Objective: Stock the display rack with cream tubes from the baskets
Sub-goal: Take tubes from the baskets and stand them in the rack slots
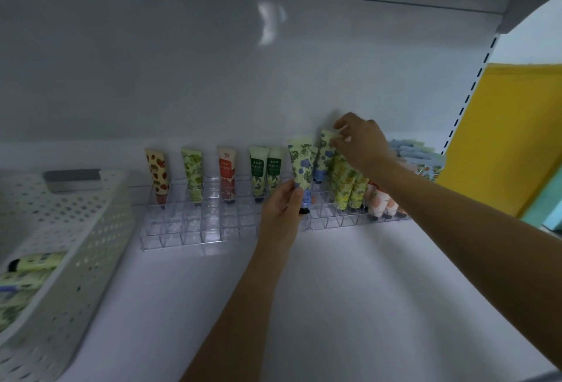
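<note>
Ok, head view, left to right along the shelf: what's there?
White basket, strawberry tube, leafy green tube, red tube, green-label pair, blue-flower tube in left hand, second blue-flower tube pinched by right hand, yellow-flower tubes, peach tubes, yellow panel.

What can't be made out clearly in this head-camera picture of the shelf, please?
- Head view: the basket is cut off by the left edge; the basket tubes are blurred, so no count.
- Head view: print on the rack tubes in the rack is too small to read.
- Head view: the right hand covers the top of the rear blue-flower tube; yellow tubes hide its foot.
</note>
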### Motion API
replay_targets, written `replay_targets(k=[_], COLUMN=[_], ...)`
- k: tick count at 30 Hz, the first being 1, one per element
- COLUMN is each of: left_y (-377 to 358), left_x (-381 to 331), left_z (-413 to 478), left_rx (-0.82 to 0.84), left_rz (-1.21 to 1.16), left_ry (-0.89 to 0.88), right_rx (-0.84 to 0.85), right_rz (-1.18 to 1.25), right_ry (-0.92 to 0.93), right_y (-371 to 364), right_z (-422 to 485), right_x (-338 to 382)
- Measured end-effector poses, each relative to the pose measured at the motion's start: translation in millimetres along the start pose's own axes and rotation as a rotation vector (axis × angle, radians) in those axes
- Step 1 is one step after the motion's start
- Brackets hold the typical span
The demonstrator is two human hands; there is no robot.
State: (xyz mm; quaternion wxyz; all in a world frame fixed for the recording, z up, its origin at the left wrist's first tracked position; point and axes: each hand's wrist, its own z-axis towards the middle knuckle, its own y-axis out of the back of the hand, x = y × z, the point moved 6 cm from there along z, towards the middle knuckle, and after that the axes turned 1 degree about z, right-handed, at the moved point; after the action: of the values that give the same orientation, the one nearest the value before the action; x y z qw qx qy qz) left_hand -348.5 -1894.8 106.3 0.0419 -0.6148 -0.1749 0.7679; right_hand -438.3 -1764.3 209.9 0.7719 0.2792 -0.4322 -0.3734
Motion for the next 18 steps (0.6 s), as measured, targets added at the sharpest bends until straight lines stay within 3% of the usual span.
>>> replay_targets(k=[5, 8, 11, 14, 18], left_y=[-2, 0, 3, 3, 0], left_x=[1, 1, -1, 0, -2], left_z=[-2, 0, 1, 1, -1], left_rx=[0.004, 0.000, -0.002, 0.002, 0.014], left_rz=[0.028, 0.067, 0.074, 0.113, 0.213], left_ry=[0.000, -0.026, -0.044, -0.066, -0.091], right_rx=[0.129, 0.063, -0.018, 0.114, 0.214], right_rz=[-0.196, -0.206, 0.043, 0.406, 0.488], right_ry=[0.054, 0.167, 0.244, 0.170, 0.138], right_y=[-29, -20, -3, -1, -8], right_z=[-3, -6, -13, -24, -29], right_x=[-4, 3, 19, 33, 34])
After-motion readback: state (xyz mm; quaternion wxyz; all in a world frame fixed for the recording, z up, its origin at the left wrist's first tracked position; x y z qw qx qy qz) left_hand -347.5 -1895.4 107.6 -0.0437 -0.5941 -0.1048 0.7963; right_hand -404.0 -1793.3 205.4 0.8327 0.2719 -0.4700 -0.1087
